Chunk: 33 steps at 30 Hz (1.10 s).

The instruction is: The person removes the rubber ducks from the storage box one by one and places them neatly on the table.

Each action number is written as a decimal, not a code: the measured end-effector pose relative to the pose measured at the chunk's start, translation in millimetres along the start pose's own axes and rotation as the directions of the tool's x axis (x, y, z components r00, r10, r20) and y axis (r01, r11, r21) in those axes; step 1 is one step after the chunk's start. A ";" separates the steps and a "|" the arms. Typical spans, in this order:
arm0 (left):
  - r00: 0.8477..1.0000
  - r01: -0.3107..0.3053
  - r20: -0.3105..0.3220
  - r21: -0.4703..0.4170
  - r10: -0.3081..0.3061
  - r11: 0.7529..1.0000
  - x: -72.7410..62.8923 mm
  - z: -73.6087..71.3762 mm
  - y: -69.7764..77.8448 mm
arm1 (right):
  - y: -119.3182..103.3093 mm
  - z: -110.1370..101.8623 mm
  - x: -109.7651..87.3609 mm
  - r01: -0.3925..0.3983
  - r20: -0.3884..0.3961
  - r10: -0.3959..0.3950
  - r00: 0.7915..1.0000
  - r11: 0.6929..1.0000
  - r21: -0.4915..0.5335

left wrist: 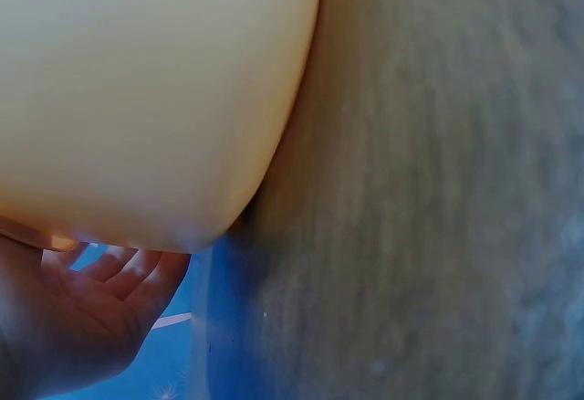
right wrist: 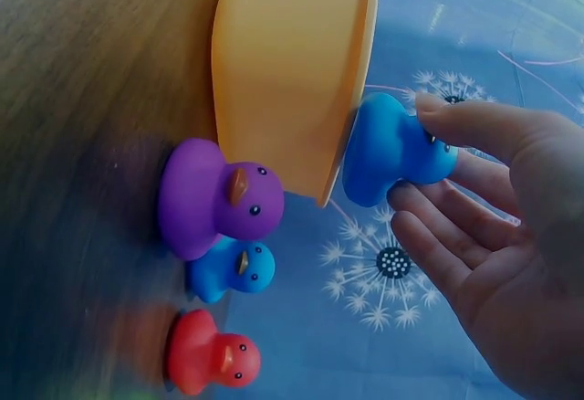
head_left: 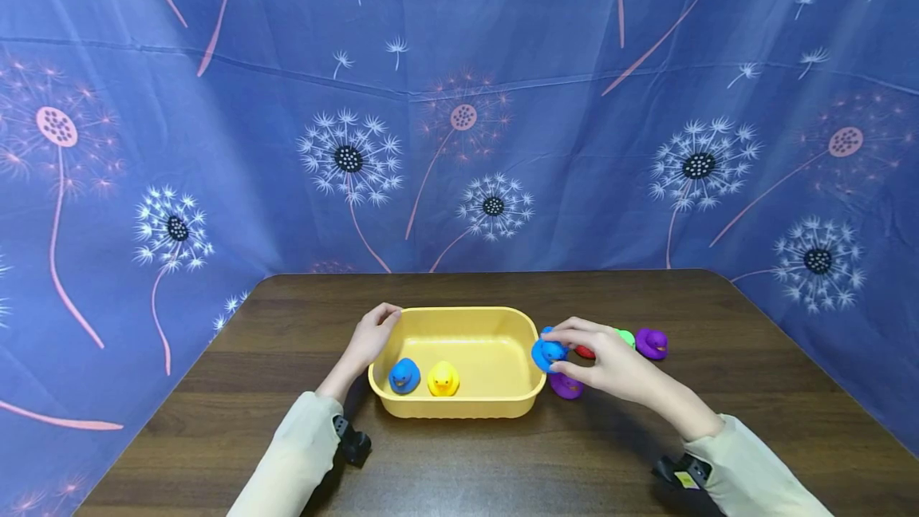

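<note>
Holds in the right hand a smooth, bright-blue, rounded toy duck — clamped between thumb and fingertips, above the dark brown wood-grain table, at the right rim of a yellow, rectangular, open plastic tub. Touches the tub's rear left corner with the left hand, fingers side by side — cannot tell whether clamped on the rim or resting there. Contained in the tub, front left: a darker blue toy duck and a yellow toy duck. Placed on the table, right of the tub: a purple toy duck, a red toy duck, a green toy duck and a second purple toy duck.
</note>
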<state>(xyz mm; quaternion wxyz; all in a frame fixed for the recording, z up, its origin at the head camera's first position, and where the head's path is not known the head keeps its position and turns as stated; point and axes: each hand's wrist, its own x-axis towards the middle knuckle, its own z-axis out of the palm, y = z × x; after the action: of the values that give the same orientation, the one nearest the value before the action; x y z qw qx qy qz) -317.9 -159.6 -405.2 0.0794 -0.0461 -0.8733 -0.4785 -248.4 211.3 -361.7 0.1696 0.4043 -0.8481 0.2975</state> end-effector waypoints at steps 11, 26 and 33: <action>1.000 -0.010 -0.006 0.001 0.010 1.000 -0.7 0.0 -0.7 | 5.8 -5.5 -9.9 0.008 -0.049 -0.010 0.999 0.999 -0.047; 1.000 -0.012 -0.012 0.003 0.012 1.000 -1.5 -0.5 0.3 | 17.4 -14.0 -24.6 0.005 -0.076 -0.014 0.997 0.993 -0.116; 1.000 -0.007 -0.014 -0.010 0.007 1.000 -1.6 -0.3 1.1 | 21.2 -17.3 -32.0 -0.016 -0.081 0.004 0.997 0.989 -0.144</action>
<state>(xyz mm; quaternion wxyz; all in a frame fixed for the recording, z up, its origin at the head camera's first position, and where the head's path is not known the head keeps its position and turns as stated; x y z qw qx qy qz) -316.2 -159.4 -404.4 0.0869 -0.0460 -0.8702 -0.4828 -244.6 251.6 -373.1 0.2311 0.3743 -0.8620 0.2522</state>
